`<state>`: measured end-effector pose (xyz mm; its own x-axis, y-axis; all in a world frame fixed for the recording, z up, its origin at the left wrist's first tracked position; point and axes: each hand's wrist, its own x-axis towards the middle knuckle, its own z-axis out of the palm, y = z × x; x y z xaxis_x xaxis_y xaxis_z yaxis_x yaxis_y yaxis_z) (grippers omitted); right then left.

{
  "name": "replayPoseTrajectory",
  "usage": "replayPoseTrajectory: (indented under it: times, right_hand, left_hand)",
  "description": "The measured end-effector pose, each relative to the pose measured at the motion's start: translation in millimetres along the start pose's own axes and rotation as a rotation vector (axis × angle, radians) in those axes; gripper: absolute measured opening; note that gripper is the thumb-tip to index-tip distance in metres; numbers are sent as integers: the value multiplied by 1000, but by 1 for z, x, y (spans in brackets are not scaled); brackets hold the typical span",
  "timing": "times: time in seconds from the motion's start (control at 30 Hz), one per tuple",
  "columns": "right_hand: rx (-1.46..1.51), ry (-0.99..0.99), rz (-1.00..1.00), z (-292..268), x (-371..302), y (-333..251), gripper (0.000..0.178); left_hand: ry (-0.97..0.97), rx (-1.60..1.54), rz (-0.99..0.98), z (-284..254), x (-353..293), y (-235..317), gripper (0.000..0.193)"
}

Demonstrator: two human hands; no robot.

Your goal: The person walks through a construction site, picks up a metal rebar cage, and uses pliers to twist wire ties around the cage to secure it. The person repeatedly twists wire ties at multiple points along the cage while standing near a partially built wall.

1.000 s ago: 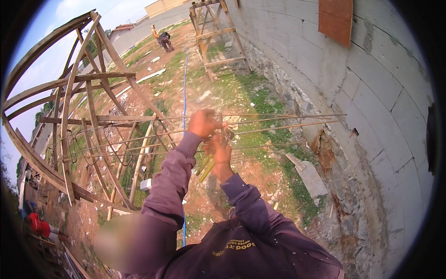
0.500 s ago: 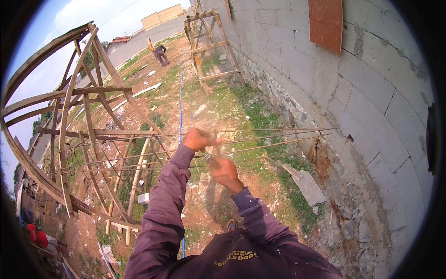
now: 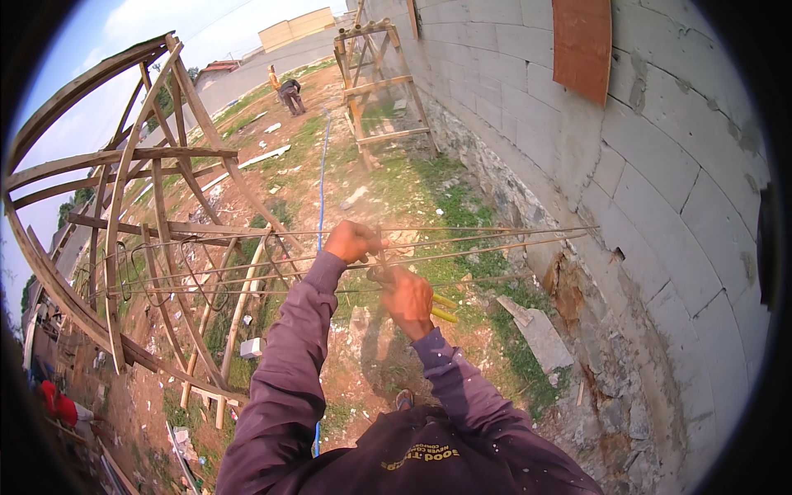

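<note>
Several long thin steel bars (image 3: pixel 487 241) run across in front of me, their right ends close to the block wall. My left hand (image 3: pixel 353 242) is closed at the upper bars, fingers pinched together; what is between them is too small to make out. Just below and to the right, my right hand (image 3: pixel 406 299) grips a pair of pincers with yellow handles (image 3: pixel 444 309) that stick out to the right. The pincers' head is by the bars, close to my left fingertips. Bent wire stirrups (image 3: pixel 200 276) hang on the bars' left part.
A grey block wall (image 3: pixel 660 190) rises along the right, above a rough stone footing. Wooden frames (image 3: pixel 161 227) stand at the left; a wooden trestle (image 3: pixel 386 91) is farther ahead. A blue hose (image 3: pixel 322 173) crosses the ground. People (image 3: pixel 289 95) are in the distance, another (image 3: pixel 59 404) at lower left.
My right hand has turned and shifted slightly right, bringing the yellow handles into sight. My left hand has lowered a little and stays at the bars.
</note>
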<state>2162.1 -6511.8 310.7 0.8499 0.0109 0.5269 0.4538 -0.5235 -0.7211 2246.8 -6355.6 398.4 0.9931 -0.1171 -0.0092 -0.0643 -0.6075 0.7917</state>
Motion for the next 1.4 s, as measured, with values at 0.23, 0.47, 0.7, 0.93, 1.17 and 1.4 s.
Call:
replayPoseTrajectory:
  times: [0.23,0.47,0.7,0.93,1.17,1.4]
  right_hand:
    - [76,-209,11,-25,4,-6,23]
    - [-218,-94,-281,-76,67,-1,22]
    - [-260,-103,-292,-76,109,23,19]
    - [-348,31,-428,-30,124,44,22]
    - [-384,-170,-149,-14,122,35,20]
    - [-150,-195,-307,-69,83,16,39]
  left_hand:
    - [50,-34,11,8,-2,-5,28]
    - [73,6,66,11,-12,-9,31]
    - [201,179,220,17,-12,-21,32]
    - [200,203,143,18,-13,-22,40]
    - [281,283,246,27,-26,-30,41]
    - [373,346,362,32,-41,-30,32]
